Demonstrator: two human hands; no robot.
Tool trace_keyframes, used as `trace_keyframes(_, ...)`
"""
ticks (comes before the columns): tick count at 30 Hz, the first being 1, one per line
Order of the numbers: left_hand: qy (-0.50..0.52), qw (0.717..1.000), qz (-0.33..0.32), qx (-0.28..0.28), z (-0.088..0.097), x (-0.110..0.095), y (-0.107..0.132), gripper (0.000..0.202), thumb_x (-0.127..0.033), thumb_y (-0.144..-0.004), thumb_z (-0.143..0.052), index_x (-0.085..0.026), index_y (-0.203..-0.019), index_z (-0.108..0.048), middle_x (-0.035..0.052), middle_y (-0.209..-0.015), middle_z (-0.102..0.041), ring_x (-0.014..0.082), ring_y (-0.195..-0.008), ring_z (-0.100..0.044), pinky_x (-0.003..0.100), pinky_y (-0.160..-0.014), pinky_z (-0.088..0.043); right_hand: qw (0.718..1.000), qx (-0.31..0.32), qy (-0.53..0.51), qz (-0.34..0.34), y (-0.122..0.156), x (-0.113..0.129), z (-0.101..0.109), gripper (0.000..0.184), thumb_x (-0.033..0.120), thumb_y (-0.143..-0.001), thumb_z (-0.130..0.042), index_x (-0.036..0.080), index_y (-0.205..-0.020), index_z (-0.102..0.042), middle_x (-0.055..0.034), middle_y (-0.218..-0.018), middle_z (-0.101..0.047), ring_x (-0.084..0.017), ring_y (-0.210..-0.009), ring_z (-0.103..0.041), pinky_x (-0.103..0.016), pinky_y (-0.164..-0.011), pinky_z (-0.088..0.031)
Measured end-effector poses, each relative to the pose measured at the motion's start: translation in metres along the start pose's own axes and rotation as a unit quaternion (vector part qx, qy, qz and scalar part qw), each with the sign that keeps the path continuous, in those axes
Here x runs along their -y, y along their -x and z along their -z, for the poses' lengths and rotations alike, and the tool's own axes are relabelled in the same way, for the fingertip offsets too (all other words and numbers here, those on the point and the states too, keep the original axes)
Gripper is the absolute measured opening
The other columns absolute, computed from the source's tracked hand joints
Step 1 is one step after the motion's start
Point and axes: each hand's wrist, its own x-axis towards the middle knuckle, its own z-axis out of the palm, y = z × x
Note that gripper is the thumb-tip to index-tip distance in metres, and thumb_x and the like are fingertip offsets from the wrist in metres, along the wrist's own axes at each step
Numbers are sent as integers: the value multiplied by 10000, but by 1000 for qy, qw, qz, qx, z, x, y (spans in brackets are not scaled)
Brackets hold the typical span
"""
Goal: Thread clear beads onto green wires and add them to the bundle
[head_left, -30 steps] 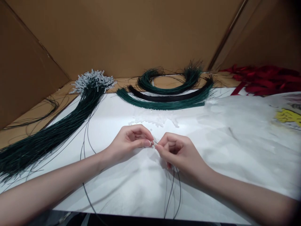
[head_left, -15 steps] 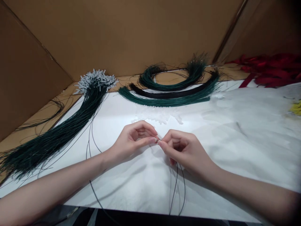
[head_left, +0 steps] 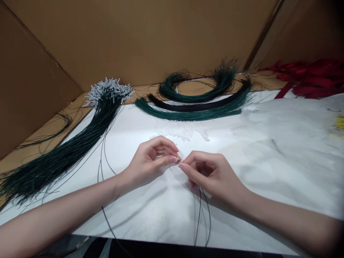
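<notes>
Nearest, slender dark strands hang below the right hand over the edge of the white sheet-covered tabletop. The right hand is closed in a pinch of thumb and forefinger on a thin, dark, wire-like strand, whose short end points to the left hand over the middle of the sheet. The left hand is loosely curled, its thumb and fingertips drawn near together at that end; whether a bead sits between them is too small to tell. So this one strand appears unfinished. Just beyond lies a scatter of tiny white beads, seemingly unused stock. To the left, a long, thick bundle of dark green strands ends in a dense head of whitish beaded tips, which I judge the finished portion, and a sizeable one. Farther back, curved bundles of green and black strands show no white tips, so they look undone. Crumpled red ribbon lies at far right, before the brown cardboard wall.
</notes>
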Motion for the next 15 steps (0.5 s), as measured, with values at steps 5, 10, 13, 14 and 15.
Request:
trace_keyframes(5,8,1000,7,2,-1,0,0,134,-136,-788,-767,-153,-879,-669,20,-801,-730,109,-756,-694,181,-709,-550,1000,4,13,4,0,0,1,203,290,-896,-611,168,-736,-634,15,-534,-565,-97,-484,-486,-230,-475,-359)
trace_keyframes(10,13,1000,10,7,-1,1,-1,131,-120,-789,-763,-150,-879,-673,15,-801,-729,100,-750,-694,166,-697,-547,1000,5,21,15,0,-1,1,188,266,-894,-608,163,-740,-639,15,-544,-564,-97,-491,-488,-233,-475,-358)
trace_keyframes(13,14,1000,3,14,0,1,0,133,-119,-794,-761,-151,-888,-672,14,-805,-728,96,-758,-695,161,-701,-546,1000,8,25,16,0,-1,1,208,279,-902,-600,162,-733,-631,16,-541,-561,-96,-490,-485,-230,-477,-361)
trace_keyframes(14,11,1000,-3,18,0,1,0,132,-121,-800,-758,-153,-895,-672,14,-809,-728,97,-763,-695,163,-703,-545,999,9,27,16,0,-1,1,215,284,-903,-598,161,-729,-627,16,-539,-561,-96,-489,-484,-230,-476,-359)
trace_keyframes(15,5,1000,-10,21,0,1,0,129,-124,-806,-754,-155,-901,-672,15,-817,-727,98,-769,-695,165,-704,-544,999,9,29,16,-1,0,1,219,287,-903,-599,160,-726,-624,15,-539,-561,-96,-490,-484,-230,-475,-356)
